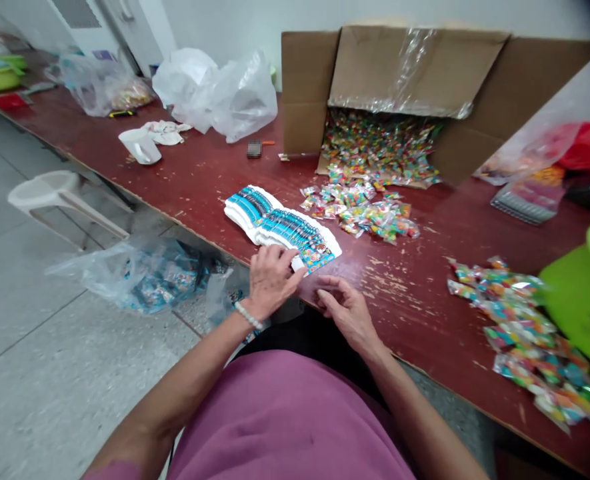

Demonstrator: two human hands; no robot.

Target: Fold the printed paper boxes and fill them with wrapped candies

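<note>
two grips at the counter's near edge: left grip curled down over a stack of blue-printed card strips, right grip half-open, empty, just beside it; strips likely light, bendy, best pinched at the white edge; red counter beyond, loose sweet packets far right.

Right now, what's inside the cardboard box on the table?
The cardboard box holds a heap of small colourful wrapped packets, with clear plastic film along its back wall. The heap covers the box's floor, so whatever lies beneath cannot be seen.
</note>
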